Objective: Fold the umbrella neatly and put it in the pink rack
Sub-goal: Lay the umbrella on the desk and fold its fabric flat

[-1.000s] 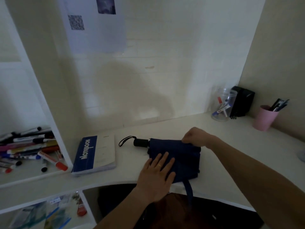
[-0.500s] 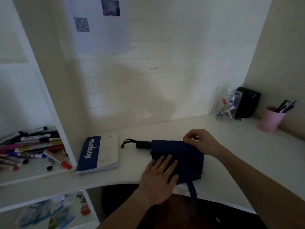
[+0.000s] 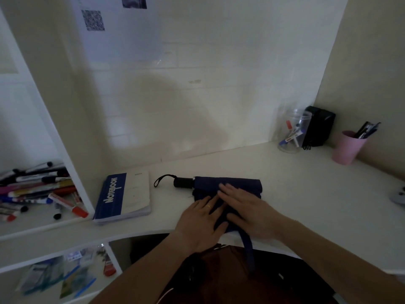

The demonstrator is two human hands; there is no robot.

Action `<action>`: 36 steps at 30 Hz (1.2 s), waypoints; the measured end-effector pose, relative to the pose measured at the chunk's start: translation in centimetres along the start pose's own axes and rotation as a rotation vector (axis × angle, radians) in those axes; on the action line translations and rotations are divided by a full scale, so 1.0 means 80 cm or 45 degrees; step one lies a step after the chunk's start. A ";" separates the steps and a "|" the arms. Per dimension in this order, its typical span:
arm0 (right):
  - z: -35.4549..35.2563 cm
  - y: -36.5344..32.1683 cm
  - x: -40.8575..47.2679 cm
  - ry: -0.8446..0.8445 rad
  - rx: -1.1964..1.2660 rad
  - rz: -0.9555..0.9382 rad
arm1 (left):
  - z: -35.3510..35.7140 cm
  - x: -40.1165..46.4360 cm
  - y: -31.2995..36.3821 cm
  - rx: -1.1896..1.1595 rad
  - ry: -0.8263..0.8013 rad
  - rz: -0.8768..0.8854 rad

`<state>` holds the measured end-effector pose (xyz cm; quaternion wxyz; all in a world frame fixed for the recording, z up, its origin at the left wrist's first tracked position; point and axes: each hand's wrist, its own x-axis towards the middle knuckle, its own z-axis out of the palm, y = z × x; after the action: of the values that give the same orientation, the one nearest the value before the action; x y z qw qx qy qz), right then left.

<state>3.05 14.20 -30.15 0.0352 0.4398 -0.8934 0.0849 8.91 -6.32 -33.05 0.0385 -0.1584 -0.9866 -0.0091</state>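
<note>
A navy blue folding umbrella (image 3: 238, 184) lies flat on the white desk (image 3: 306, 194), its black handle (image 3: 183, 182) and wrist loop pointing left. Its closing strap (image 3: 248, 249) hangs over the desk's front edge. My left hand (image 3: 200, 218) presses flat on the near left part of the fabric, fingers spread. My right hand (image 3: 245, 208) lies flat on the fabric just to the right, fingers pointing left and partly crossing above the left hand. Neither hand grips anything. A pink cup (image 3: 347, 148) with pens stands at the far right by the wall.
A blue and white notebook (image 3: 122, 197) lies left of the umbrella handle. A clear jar (image 3: 292, 131) with markers and a black box (image 3: 321, 126) stand at the back right. The left shelf holds several markers (image 3: 37, 189). A grey round object (image 3: 398, 196) sits at the right edge.
My right hand has let go of the umbrella's far right edge and moved down and left, now lying flat on the fabric. My left hand has stayed pressing.
</note>
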 end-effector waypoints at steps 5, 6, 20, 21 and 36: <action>0.024 0.008 -0.035 -0.269 -0.006 0.154 | -0.002 -0.011 -0.013 -0.127 -0.120 0.005; 0.022 0.010 -0.039 -0.282 0.009 0.158 | -0.009 -0.009 -0.013 -0.148 -0.162 0.002; -0.022 -0.006 -0.009 0.010 0.159 0.266 | -0.022 0.027 -0.015 -0.048 -0.252 0.170; -0.019 -0.010 0.000 0.215 0.107 0.268 | -0.023 0.027 -0.016 -0.044 -0.253 0.172; 0.037 -0.009 -0.032 -0.146 0.017 0.316 | -0.023 0.010 -0.029 -0.348 -0.333 0.095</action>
<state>5.21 15.25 -33.36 -0.0296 0.3303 -0.9408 0.0694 7.57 -8.32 -31.16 -0.1116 -0.1984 -0.9662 -0.1209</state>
